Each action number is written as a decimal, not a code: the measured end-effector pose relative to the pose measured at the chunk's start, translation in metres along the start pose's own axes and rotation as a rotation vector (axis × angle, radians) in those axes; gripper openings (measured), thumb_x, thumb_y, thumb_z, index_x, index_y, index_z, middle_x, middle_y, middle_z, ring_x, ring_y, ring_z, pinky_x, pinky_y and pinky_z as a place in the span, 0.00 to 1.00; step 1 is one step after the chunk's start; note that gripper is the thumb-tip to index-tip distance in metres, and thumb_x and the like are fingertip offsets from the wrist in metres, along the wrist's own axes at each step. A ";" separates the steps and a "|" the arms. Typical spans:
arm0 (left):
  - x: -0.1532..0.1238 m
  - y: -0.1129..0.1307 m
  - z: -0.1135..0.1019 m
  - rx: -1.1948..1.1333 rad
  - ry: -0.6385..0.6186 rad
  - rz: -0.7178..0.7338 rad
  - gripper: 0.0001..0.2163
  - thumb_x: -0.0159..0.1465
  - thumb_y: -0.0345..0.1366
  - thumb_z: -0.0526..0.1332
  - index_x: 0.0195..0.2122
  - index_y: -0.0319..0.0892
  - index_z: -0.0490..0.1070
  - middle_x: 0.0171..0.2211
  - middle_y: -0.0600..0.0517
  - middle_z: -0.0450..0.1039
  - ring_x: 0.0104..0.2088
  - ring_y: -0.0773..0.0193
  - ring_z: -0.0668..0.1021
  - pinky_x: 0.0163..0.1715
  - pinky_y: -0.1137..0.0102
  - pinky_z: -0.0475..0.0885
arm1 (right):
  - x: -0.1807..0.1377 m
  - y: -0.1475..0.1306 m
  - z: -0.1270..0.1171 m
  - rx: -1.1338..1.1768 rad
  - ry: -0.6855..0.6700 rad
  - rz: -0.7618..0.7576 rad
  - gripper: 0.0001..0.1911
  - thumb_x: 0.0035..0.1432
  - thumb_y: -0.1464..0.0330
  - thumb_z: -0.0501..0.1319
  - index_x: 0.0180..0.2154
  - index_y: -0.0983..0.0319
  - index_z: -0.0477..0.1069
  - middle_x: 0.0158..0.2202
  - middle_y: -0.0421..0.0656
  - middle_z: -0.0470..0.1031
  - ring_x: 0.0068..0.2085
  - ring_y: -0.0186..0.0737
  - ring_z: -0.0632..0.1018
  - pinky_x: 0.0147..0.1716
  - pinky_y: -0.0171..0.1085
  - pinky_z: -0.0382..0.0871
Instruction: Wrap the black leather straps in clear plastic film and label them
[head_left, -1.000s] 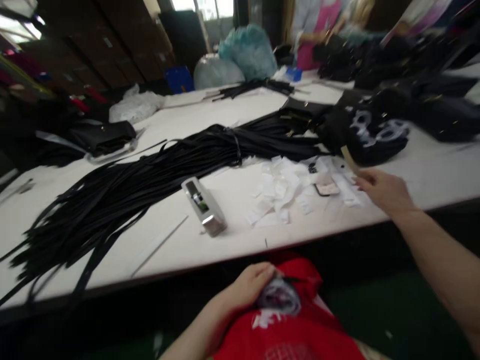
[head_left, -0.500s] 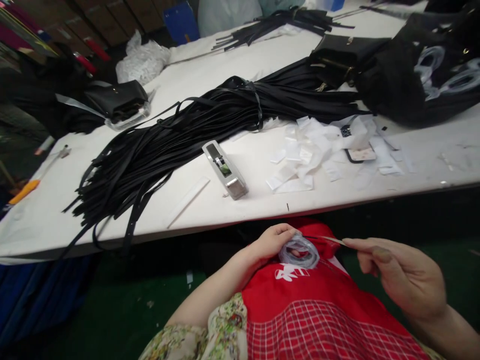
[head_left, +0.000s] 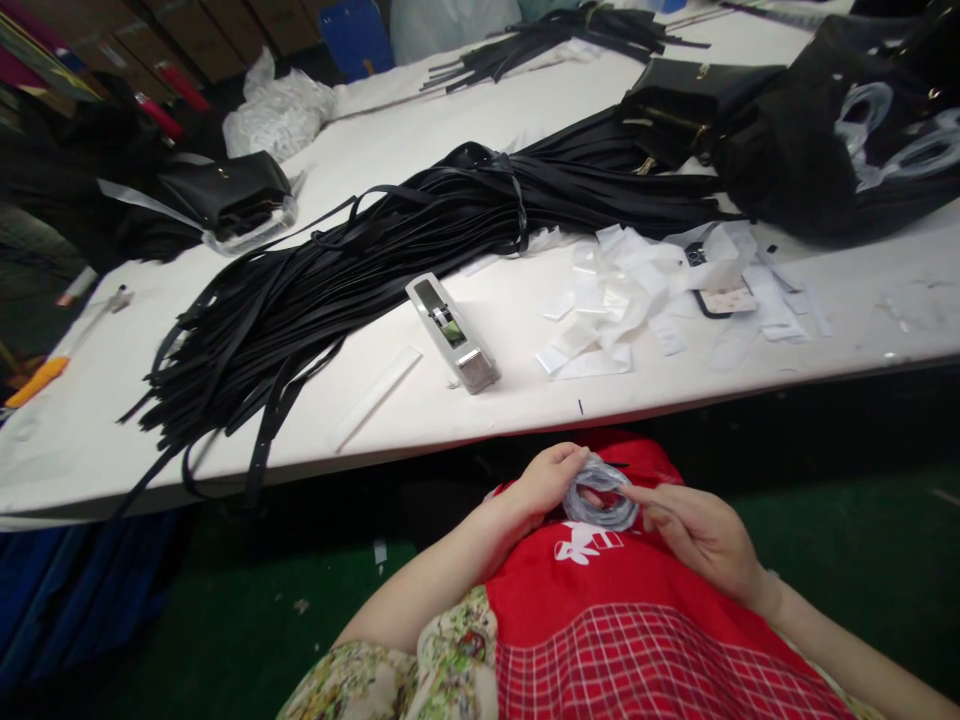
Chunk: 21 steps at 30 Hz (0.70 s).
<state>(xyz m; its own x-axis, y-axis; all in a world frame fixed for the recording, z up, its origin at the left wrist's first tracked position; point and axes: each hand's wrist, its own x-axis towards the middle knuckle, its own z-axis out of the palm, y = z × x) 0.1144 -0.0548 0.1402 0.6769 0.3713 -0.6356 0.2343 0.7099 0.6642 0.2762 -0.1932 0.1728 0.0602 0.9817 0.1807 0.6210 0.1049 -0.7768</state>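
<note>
A ring-shaped coil [head_left: 619, 514] wrapped in cloudy grey plastic is held in front of the red apron. My left hand [head_left: 553, 476] is closed on its upper left side, fingers partly hidden behind the ring. At the coil's right edge is my right hand [head_left: 701, 535], its fingertips pinched and touching the plastic. What lies between those fingertips is too small to make out. On the table ahead lies a grey-and-white tape dispenser [head_left: 453, 335]. A long bundle of black straps [head_left: 360, 270] stretches behind it.
White paper scraps [head_left: 607, 300] lie heaped right of the dispenser, and a white strip [head_left: 377, 398] left of it. Black bags [head_left: 697, 100] with plastic-wrapped coils sit at the right. Another black bag [head_left: 225, 190] and a clear plastic bag [head_left: 279, 105] are at the left. The table's edge [head_left: 525, 425] runs just beyond my hands.
My right hand has moved left to the coil. The thin strip it held stretched out from the coil no longer shows. My left hand keeps its hold, almost unmoved.
</note>
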 end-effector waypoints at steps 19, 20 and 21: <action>-0.028 0.021 0.029 0.658 0.147 0.395 0.14 0.59 0.43 0.64 0.23 0.39 0.71 0.23 0.52 0.69 0.26 0.66 0.68 0.29 0.72 0.65 | 0.043 0.014 0.020 0.338 0.179 0.486 0.22 0.56 0.51 0.63 0.22 0.62 0.72 0.23 0.40 0.71 0.27 0.37 0.71 0.29 0.35 0.65; -0.025 0.018 0.028 0.667 0.178 0.395 0.14 0.57 0.44 0.66 0.21 0.39 0.69 0.23 0.52 0.69 0.27 0.66 0.69 0.30 0.72 0.66 | 0.043 0.017 0.023 0.403 0.178 0.526 0.24 0.57 0.49 0.61 0.23 0.62 0.72 0.23 0.40 0.70 0.27 0.37 0.71 0.29 0.35 0.65; -0.020 0.016 0.025 0.673 0.178 0.384 0.16 0.53 0.45 0.68 0.20 0.40 0.69 0.23 0.52 0.69 0.27 0.64 0.69 0.31 0.71 0.67 | 0.044 0.022 0.026 0.490 0.148 0.574 0.26 0.59 0.46 0.56 0.26 0.62 0.73 0.23 0.40 0.70 0.26 0.37 0.71 0.28 0.35 0.64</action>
<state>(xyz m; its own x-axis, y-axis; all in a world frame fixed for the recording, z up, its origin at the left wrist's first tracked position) 0.1223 -0.0660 0.1738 0.6873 0.6474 -0.3293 0.4170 0.0195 0.9087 0.2724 -0.1437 0.1479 0.3942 0.8754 -0.2798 0.0453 -0.3226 -0.9454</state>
